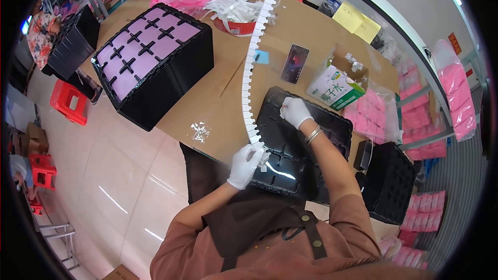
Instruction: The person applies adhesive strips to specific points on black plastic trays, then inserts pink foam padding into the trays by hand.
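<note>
Both my hands wear white gloves. My left hand (244,167) is closed in a pinch at the near end of a long white notched strip (248,88); small whitish bits show at its fingertips. The strip curves away across the table to the far edge. My right hand (295,112) is closed above the far part of a black plastic tray (282,148), and its fingertips hide whatever they hold. The tray lies in front of me, shiny, with cross-shaped ridges. Its far left corner looks blurred.
A tall stack of black trays with a lilac top (155,67) stands left. Beyond the strip lie a phone (294,64) and an open carton (337,80). White strips fill a red basin (239,27). Pink packs (369,114) and more black trays (390,184) are right.
</note>
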Demonstrator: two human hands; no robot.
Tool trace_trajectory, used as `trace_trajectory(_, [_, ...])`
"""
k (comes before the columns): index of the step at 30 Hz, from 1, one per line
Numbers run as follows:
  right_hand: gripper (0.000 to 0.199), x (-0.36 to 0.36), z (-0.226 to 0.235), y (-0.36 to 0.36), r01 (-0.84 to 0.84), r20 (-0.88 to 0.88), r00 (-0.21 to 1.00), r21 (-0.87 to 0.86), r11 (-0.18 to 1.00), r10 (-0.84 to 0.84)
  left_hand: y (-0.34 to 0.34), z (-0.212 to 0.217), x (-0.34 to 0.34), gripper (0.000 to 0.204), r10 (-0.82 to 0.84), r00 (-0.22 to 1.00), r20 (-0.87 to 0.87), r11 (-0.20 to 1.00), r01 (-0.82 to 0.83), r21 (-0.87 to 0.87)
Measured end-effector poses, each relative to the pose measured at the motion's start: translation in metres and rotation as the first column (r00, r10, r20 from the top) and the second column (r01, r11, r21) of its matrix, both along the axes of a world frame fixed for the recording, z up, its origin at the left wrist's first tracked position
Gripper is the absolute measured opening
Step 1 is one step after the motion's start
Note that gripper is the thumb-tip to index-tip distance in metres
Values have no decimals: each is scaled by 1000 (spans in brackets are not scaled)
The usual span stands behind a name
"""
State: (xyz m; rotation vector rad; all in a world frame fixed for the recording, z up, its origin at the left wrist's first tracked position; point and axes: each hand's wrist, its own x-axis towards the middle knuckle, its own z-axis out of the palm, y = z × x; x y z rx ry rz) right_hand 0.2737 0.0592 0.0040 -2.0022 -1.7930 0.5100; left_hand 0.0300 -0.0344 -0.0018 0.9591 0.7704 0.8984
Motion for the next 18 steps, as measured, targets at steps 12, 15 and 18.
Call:
trace_trajectory(12, [3,169,83,27,594,-444,805,600,536,-394,-2,13,0,14,4,1000,3,1000,-4,13])
trace_trajectory(15, [11,235,82,25,480,-156,871,475,738,-467,0,15,4,14,4,1000,7,1000,-4,21])
trace_trajectory(18, [15,212,91,24,251,25,955,457,853,-294,0,-2,-1,14,50,998,-34,998,-49,43])
